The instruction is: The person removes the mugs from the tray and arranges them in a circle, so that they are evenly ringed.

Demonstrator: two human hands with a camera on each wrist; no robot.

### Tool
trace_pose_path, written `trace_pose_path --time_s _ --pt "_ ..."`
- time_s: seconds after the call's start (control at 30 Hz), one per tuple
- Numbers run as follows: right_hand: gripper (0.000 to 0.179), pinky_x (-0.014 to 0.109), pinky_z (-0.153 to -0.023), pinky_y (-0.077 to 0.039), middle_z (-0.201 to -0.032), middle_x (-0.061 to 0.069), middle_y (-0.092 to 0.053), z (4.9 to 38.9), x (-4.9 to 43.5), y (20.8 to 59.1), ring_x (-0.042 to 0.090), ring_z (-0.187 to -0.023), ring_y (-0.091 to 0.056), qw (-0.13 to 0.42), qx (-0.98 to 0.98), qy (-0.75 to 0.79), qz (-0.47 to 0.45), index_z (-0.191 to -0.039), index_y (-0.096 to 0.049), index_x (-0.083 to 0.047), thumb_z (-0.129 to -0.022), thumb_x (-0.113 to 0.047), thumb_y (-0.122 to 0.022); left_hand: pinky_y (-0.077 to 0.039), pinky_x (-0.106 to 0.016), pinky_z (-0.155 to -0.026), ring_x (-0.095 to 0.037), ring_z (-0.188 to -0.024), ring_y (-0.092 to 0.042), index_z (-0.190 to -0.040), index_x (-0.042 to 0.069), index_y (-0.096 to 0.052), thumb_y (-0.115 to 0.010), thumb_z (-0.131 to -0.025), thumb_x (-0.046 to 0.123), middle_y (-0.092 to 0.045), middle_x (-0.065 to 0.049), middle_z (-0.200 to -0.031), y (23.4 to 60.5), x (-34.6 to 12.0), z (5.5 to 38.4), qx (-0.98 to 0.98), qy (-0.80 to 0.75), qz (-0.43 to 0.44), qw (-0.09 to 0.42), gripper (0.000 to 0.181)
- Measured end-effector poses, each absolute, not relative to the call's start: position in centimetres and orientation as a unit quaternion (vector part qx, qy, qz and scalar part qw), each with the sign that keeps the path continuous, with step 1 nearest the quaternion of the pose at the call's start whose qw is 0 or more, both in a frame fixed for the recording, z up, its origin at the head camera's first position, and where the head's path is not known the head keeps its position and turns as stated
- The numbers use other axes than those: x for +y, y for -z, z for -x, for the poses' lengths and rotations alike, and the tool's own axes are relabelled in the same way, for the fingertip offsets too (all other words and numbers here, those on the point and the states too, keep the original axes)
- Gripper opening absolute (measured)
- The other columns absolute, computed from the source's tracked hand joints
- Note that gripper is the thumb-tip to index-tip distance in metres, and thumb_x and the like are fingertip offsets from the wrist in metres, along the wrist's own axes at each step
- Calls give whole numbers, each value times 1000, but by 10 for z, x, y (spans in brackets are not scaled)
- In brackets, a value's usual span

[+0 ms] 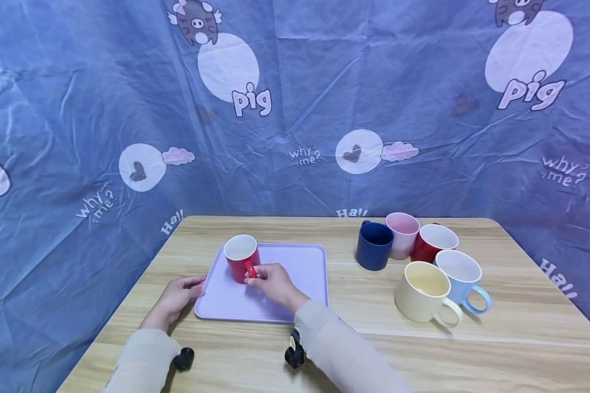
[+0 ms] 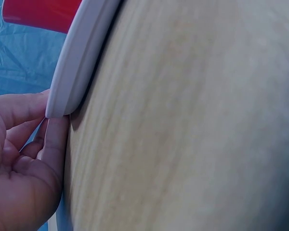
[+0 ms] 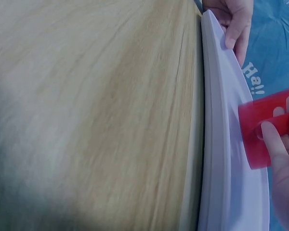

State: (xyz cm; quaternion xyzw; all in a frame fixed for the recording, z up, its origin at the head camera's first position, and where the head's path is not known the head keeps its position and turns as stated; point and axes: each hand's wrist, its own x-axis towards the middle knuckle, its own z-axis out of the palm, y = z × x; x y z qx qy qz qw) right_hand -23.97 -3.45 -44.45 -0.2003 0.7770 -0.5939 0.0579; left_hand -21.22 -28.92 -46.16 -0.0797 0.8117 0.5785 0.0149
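Note:
A red mug [image 1: 238,262] with a white inside stands upright at the left part of a lilac tray [image 1: 295,273]. My right hand [image 1: 275,284] pinches the mug's handle, which points toward me; in the right wrist view the mug's base [image 3: 253,137] is at the tray surface. At the tray's left edge, my left hand [image 1: 179,297] pinches the rim between thumb and fingers. The left wrist view shows that hand [image 2: 26,154] close up, with the thumb over the rim [image 2: 72,72] and a finger against its outer side.
Right of the tray stand a navy mug [image 1: 373,248], a pink mug [image 1: 402,237], another red mug [image 1: 425,248], a light blue mug [image 1: 457,284] and a cream mug [image 1: 415,297], grouped closely. A patterned blue cloth [image 1: 295,109] hangs behind the wooden table [image 1: 364,349].

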Motion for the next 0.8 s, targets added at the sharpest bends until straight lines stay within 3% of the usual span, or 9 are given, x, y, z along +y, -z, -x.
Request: trace_pose_path --time_s 0.47,0.7,0.8 --pt "19 21 -64 -54 -84 10 -72 231 -23 443 6 -72 -60 97 730 647 198 -100 -74 1 -82 -5 -73 -52 -21 -81 -16 -100 -58 -128 -17 -48 -58 -89 -5 -55 -30 -123 464 -290 212 809 -582 78 18 42" --pt "20 31 -69 -58 -89 12 -71 223 -13 434 24 -82 -68 90 707 671 206 -102 -72 3 -83 -4 -72 -52 -20 -79 -10 -94 -59 -128 -18 -47 -57 -89 -5 -57 -29 -121 465 -291 213 803 -591 72 18 42" --pt "20 29 -69 -57 -91 12 -71 220 -5 433 23 -82 -68 73 713 667 205 -102 -73 2 -83 -6 -72 -52 -19 -79 -10 -94 -59 -127 -19 -47 -57 -88 -6 -57 -29 -121 466 -291 214 803 -591 73 16 42"
